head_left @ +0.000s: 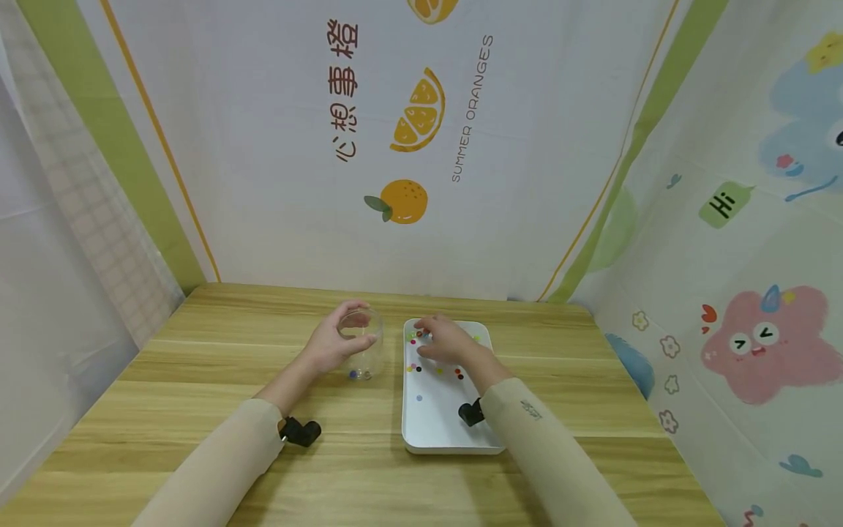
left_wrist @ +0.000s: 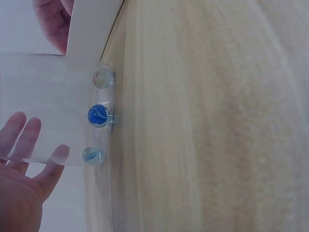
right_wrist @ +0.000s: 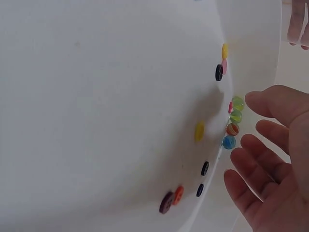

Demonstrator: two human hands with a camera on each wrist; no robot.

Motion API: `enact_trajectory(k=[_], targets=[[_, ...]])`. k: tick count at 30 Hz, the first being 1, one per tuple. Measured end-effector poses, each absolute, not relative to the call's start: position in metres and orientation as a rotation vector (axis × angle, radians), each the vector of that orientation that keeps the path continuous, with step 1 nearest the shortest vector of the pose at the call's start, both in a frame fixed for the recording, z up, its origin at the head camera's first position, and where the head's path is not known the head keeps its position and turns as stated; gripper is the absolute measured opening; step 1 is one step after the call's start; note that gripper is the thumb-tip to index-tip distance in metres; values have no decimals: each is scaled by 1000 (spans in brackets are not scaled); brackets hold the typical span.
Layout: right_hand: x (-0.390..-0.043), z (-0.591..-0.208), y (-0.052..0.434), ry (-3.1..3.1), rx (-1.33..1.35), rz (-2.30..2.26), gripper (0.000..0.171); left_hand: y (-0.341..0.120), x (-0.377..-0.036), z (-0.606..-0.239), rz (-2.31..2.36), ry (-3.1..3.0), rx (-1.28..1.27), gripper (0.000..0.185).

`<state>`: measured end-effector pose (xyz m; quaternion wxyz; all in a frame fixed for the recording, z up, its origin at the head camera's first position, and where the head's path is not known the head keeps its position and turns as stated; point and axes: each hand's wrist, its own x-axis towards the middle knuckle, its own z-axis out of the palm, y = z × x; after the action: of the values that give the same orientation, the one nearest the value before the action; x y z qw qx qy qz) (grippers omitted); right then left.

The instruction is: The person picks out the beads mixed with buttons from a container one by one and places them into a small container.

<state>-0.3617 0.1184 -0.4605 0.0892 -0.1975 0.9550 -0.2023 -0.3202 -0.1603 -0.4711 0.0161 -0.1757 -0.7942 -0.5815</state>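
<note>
My left hand [head_left: 329, 348] grips a clear cup [head_left: 372, 357] upright on the table, thumb and fingers around its wall. Inside at the bottom lie a blue marble [left_wrist: 98, 115], a clear marble [left_wrist: 103, 78] and a pale blue marble [left_wrist: 91, 155]. Over the far end of a white tray [head_left: 454, 432] is my right hand [right_wrist: 275, 169], fingers loosely bent and thumb apart, with nothing held. Close to its fingertips, a green marble [right_wrist: 236, 116], an orange-red marble [right_wrist: 232, 129] and a blue marble [right_wrist: 229, 142] line the tray's wall, with another yellow-green one.
Buttons lie scattered in the tray, among them a yellow button [right_wrist: 199, 131], a dark brown button [right_wrist: 166, 202] and a red-orange button [right_wrist: 178, 195]. The cup stands left of the tray on a wooden table [head_left: 197, 380]. A printed curtain [head_left: 283, 241] hangs behind the table.
</note>
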Motion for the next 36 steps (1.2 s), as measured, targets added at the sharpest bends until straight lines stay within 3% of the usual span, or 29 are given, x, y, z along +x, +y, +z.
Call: enact_trajectory(k=[16,36], targets=[[-364,-471,105,2854,-574,-504,52,-160,-322,-472,-1806,-2473,-544,66],[-362,-472,99,2824,-661,-570,16,-161,-322,-473,-1822,-2459,-550,65]])
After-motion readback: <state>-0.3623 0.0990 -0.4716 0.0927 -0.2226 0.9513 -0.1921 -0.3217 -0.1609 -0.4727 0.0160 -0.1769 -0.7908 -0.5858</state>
